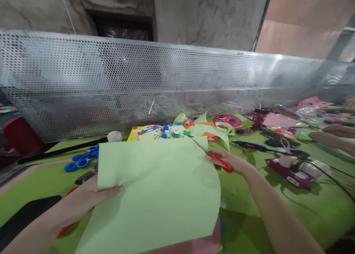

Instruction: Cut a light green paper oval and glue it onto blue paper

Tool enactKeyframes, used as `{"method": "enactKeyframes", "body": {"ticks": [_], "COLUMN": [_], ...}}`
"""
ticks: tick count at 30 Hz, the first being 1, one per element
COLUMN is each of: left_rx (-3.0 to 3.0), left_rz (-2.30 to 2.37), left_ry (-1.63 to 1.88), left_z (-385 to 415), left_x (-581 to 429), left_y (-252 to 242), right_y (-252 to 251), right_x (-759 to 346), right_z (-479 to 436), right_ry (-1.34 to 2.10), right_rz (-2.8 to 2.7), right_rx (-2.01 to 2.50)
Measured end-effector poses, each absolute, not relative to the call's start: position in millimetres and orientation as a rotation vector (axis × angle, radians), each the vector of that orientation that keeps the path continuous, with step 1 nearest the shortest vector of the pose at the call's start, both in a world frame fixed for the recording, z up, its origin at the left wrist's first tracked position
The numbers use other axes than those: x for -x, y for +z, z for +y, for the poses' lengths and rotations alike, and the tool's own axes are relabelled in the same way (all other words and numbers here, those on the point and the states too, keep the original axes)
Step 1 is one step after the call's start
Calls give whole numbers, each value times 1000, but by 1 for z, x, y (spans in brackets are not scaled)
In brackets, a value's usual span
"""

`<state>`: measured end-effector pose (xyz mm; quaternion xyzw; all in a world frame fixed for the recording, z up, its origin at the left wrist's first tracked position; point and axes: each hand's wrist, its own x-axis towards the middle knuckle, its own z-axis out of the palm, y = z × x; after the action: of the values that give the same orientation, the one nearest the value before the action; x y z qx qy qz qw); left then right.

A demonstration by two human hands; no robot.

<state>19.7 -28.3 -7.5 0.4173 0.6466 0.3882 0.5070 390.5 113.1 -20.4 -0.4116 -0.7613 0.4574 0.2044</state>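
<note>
A large sheet of pale green paper (pixel 158 191) fills the middle of my view, its right side cut in a curve. My left hand (pixel 97 195) pinches the sheet's left edge, thumb on top and fingers hidden beneath. In my right hand (pixel 224 159) is a pair of scissors (pixel 222 162) with red handles, their blades pointing up and left at the sheet's upper right corner. Whether the blades are parted is unclear. Pink paper (pixel 194 244) shows under the sheet's lower edge.
Blue bottle caps (pixel 80 161) lie left of the sheet. Behind it are a decorated card (pixel 158 131) and paper scraps (pixel 222 130). To the right are a glue gun (pixel 251 146), a purple power strip (pixel 291 174) with cables, and another person's hands (pixel 332 137). A perforated metal screen (pixel 166 76) borders the table.
</note>
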Motion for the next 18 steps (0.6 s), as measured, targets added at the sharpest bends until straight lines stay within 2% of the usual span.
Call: {"method": "enactKeyframes", "body": {"ticks": [18], "left_rx": [-961], "left_rz": [1587], "left_ry": [839], "left_z": [-32], "left_x": [-19], "left_y": [-6], "right_y": [-15], "right_x": [-392], "right_z": [109], "right_ry": [1290], "right_rz": [-2154], "right_rx": [1167]}}
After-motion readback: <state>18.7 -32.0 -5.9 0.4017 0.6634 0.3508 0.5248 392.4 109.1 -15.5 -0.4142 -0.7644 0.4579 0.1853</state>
